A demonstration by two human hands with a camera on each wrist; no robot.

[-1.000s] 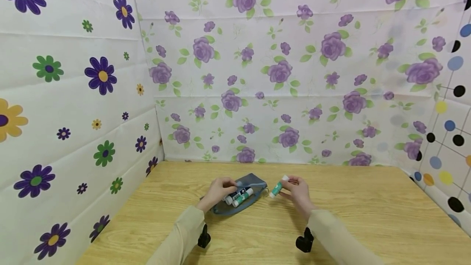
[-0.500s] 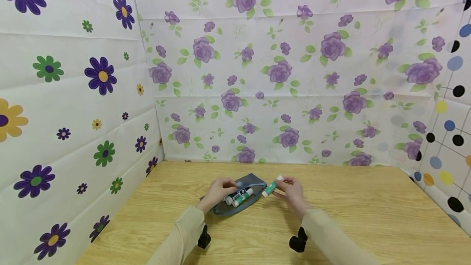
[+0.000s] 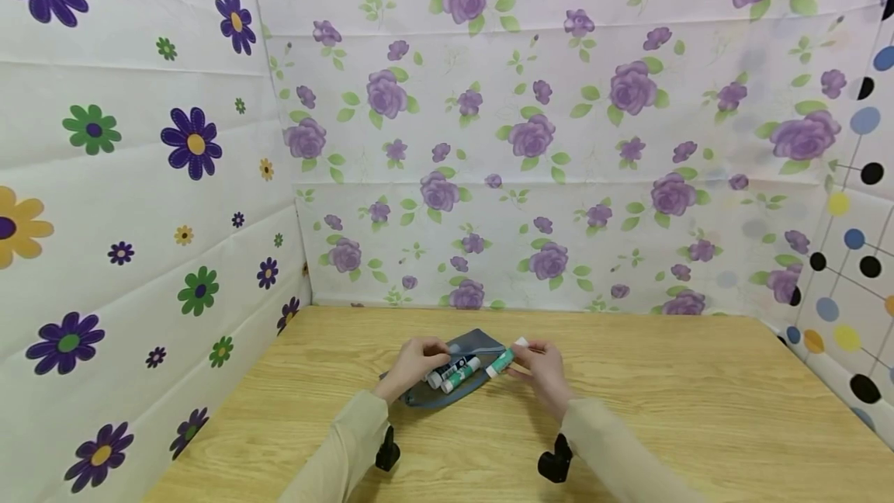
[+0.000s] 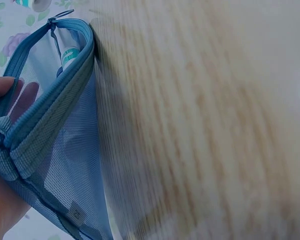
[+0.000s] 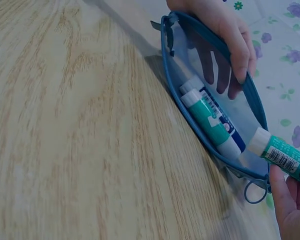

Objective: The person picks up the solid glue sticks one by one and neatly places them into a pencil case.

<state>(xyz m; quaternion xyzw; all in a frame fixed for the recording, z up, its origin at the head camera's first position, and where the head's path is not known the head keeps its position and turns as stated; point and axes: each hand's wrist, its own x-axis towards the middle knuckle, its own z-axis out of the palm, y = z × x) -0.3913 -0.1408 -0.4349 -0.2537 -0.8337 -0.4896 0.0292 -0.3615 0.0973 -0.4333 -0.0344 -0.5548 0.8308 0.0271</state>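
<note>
A blue mesh zip pouch (image 5: 208,142) lies on the table with its mouth spread wide. My left hand (image 3: 412,367) pinches the far rim, thumb inside and fingers behind the mesh, as the right wrist view shows. Inside the pouch rest a green-and-white glue stick (image 5: 210,120) and a dark blue-and-white one (image 5: 222,112) side by side. My right hand (image 3: 545,373) holds another green glue stick (image 5: 285,155) by its far end. Its white near end hangs over the pouch's right end, close to the zip pull ring (image 5: 255,192).
The wooden table (image 3: 663,394) runs out to both sides and to the front. Flower-printed sheets (image 3: 489,138) rise behind it and on the left. A dotted sheet (image 3: 848,254) hangs on the right.
My right hand has moved left with the green glue stick, from beside the pouch to over its right end. The left hand and pouch have stayed in place.
</note>
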